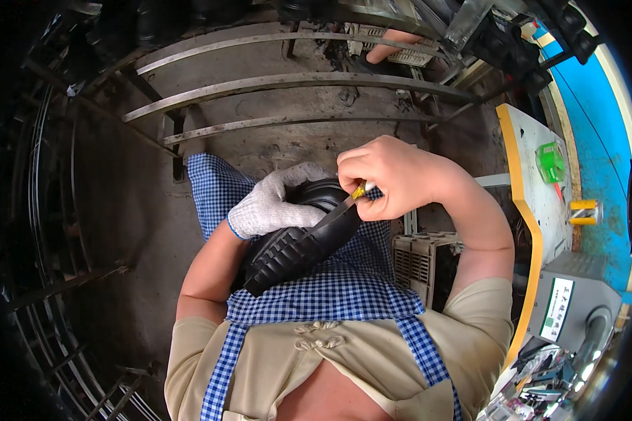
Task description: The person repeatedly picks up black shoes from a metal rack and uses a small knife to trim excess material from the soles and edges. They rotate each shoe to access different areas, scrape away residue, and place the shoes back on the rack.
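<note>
A black rubber boot or shoe (284,258) with a deeply lugged sole lies tilted across my lap, over a blue checked apron (330,298). My left hand (270,203), in a whitish knit glove, is closed around its upper side, thumb toward the sole. In my bare right hand (390,179), a narrow-bladed knife (336,215) with yellow on its handle is gripped between bent fingers. Its blade lies along the edge of the sole, the tip pointing toward my left thumb. My right fingers hide most of the handle.
Metal rack bars (281,85) cross in front of me, with another person's limb (393,45) beyond. To the right stands a yellow-edged bench (530,151) with a green container (550,163), a yellow tin (584,212) and a grey machine (576,274). A plastic crate (413,265) sits below.
</note>
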Demonstrator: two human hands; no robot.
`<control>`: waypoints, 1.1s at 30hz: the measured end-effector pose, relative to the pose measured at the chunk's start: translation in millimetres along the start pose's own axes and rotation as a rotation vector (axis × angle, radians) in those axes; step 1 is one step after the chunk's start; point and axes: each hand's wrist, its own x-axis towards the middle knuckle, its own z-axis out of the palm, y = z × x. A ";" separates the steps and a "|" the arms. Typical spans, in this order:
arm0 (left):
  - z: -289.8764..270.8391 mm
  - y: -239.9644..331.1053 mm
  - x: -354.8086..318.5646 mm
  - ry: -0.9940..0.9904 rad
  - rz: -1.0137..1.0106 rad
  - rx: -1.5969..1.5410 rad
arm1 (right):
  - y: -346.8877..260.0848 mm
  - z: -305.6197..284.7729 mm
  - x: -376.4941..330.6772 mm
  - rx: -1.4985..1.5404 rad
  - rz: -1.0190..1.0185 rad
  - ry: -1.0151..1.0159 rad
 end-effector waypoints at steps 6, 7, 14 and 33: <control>0.6 0.6 0.1 -0.006 -0.060 -0.023 | 14.8 9.1 -5.1 0.159 -0.042 0.067; 0.9 -0.4 0.4 -0.002 -0.064 -0.025 | 17.0 10.4 -5.8 0.181 -0.035 0.069; 3.2 -1.6 1.9 0.005 -0.072 -0.030 | 26.4 20.0 -10.3 0.244 -0.071 0.119; -37.9 4.7 -14.8 0.525 0.451 -0.201 | 62.4 141.8 -35.8 0.395 0.004 0.762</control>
